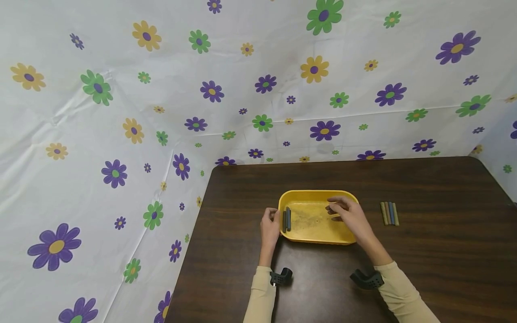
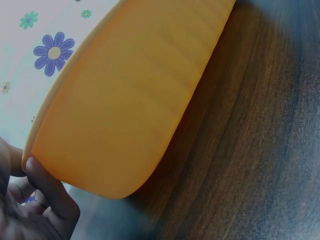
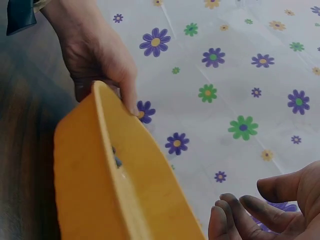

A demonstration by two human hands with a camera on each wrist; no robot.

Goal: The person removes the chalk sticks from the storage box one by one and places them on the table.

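Observation:
A yellow plastic tray (image 1: 311,238) stands on the table, with dark smudges on its floor. My left hand (image 1: 270,228) holds the tray's left end by the rim; in the left wrist view its thumb (image 2: 47,182) lies against the outer wall. Two dark chalk-like sticks (image 1: 288,220) lie side by side inside that end. Above the tray's right part hovers my right hand (image 1: 350,217), fingers loosely bent and holding nothing. Its fingertips (image 3: 229,199) look stained dark in the right wrist view. Right of the tray, several chalk-like sticks (image 1: 390,213), yellowish, brownish and blue, lie in a row.
The dark wood-grain table (image 1: 440,264) extends around the tray on all sides. A white sheet (image 1: 238,58) with printed flowers hangs behind the table and along its left side. Each wrist carries a black camera mount (image 1: 366,280).

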